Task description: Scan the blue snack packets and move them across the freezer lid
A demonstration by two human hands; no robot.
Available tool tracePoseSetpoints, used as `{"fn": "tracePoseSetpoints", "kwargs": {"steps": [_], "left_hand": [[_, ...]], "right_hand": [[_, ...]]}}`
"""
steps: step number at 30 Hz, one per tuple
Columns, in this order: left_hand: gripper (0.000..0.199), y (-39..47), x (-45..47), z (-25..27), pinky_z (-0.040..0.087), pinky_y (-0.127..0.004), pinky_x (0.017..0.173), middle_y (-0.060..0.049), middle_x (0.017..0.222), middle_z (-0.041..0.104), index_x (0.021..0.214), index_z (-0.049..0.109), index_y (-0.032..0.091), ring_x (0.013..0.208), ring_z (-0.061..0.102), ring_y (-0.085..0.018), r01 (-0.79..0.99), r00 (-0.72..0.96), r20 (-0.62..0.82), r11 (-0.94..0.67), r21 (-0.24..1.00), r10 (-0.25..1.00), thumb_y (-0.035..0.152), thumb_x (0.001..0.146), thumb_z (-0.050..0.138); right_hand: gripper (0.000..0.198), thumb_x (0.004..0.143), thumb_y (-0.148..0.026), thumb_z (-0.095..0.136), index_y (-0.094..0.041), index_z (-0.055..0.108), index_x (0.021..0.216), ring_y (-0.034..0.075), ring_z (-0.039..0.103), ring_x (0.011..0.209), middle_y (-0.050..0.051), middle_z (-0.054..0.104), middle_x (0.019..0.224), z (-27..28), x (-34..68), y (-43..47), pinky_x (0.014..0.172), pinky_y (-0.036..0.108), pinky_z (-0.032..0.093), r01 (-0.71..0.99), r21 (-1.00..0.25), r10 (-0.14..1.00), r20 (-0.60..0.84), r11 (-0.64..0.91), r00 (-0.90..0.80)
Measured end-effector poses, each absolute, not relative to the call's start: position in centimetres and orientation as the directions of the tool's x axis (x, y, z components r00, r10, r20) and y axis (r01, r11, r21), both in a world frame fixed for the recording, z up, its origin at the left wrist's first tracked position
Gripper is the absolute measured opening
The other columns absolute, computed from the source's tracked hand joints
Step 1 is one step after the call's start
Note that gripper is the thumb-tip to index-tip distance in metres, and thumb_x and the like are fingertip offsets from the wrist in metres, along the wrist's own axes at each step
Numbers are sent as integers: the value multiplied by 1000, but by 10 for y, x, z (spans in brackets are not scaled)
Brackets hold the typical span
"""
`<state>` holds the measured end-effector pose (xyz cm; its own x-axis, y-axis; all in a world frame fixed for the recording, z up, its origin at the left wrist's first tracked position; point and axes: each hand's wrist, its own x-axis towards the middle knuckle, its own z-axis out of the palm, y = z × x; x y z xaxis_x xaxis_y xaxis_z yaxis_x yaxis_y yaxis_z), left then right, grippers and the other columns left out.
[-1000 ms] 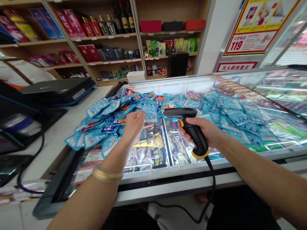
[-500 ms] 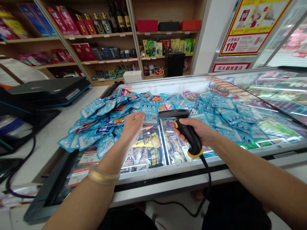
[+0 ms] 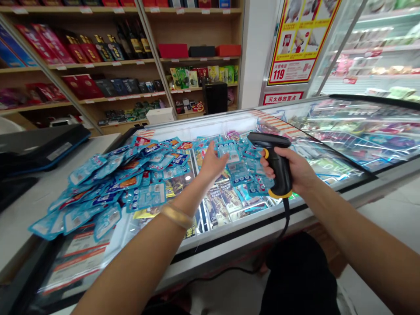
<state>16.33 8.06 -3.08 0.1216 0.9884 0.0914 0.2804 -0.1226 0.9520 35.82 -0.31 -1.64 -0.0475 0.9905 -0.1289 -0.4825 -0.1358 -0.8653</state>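
My right hand [image 3: 293, 168] is wrapped around the handle of a black barcode scanner [image 3: 278, 166] with yellow trim. The scanner's head points left, and its cord drops from the base over the freezer's front edge. My left hand [image 3: 213, 164], a gold bangle at its wrist, reaches out over the glass with fingers apart. Right by those fingertips lies a light-blue snack packet [image 3: 229, 151], its barcode side up; whether they touch is unclear. Left of the hand spreads a large heap of similar packets [image 3: 108, 179]. More packets [image 3: 252, 168] lie in a smaller group behind the scanner.
Everything rests on a glass-topped chest freezer [image 3: 229, 245] holding wrapped ice creams [image 3: 226, 199]. To the left, a black scale [image 3: 42, 146] sits on a white counter [image 3: 19, 236]. Shelves with boxes and bottles [image 3: 134, 43] stand behind, beside a wall sign [image 3: 302, 43].
The view has swung to the right. My left hand has moved rightward from beside the left heap toward the right group, its fingers now spread. The scanner stays in my right hand.
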Motion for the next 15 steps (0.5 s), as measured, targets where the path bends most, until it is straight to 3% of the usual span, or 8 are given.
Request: {"fn": "tracePoseSetpoints", "kwargs": {"steps": [3,5,7,10,15], "left_hand": [[102,78,178,-42,24,-52,119,-25,160,22,151,27,12,150,15,-39,651,324,89,-290,702,942,47,69,77],[105,76,182,-49,19,-54,120,-26,162,14,151,28,11,151,8,-41,752,422,14,-359,552,906,55,69,75],[101,75,184,-54,19,-56,119,-28,161,16,151,27,11,150,11,-42,791,466,-32,-400,463,884,60,73,69],[101,76,185,-54,17,-56,120,-28,161,15,152,23,10,150,11,-41,805,483,-47,-423,417,874,65,77,63],[103,73,181,-45,17,-49,121,-26,162,7,155,17,10,151,4,-36,784,472,-70,-383,488,879,66,80,59]], "right_hand": [[24,73,-37,68,-16,63,85,11,48,51,2,58,68,-22,370,-7,44,22,42,-489,-860,988,-151,-145,-28],[24,72,-37,69,-16,63,83,10,49,52,2,58,69,-26,374,-8,44,21,42,-493,-856,987,-161,-154,-28],[24,72,-37,70,-16,63,82,10,49,52,2,58,69,-30,377,-8,45,21,42,-497,-854,986,-162,-156,-31],[23,73,-37,69,-16,63,82,11,48,53,2,58,68,-34,379,-6,46,22,42,-510,-848,988,-156,-145,-22],[22,73,-37,67,-17,63,83,12,47,53,2,58,68,-35,379,-6,45,22,41,-511,-849,988,-155,-133,0]]}}
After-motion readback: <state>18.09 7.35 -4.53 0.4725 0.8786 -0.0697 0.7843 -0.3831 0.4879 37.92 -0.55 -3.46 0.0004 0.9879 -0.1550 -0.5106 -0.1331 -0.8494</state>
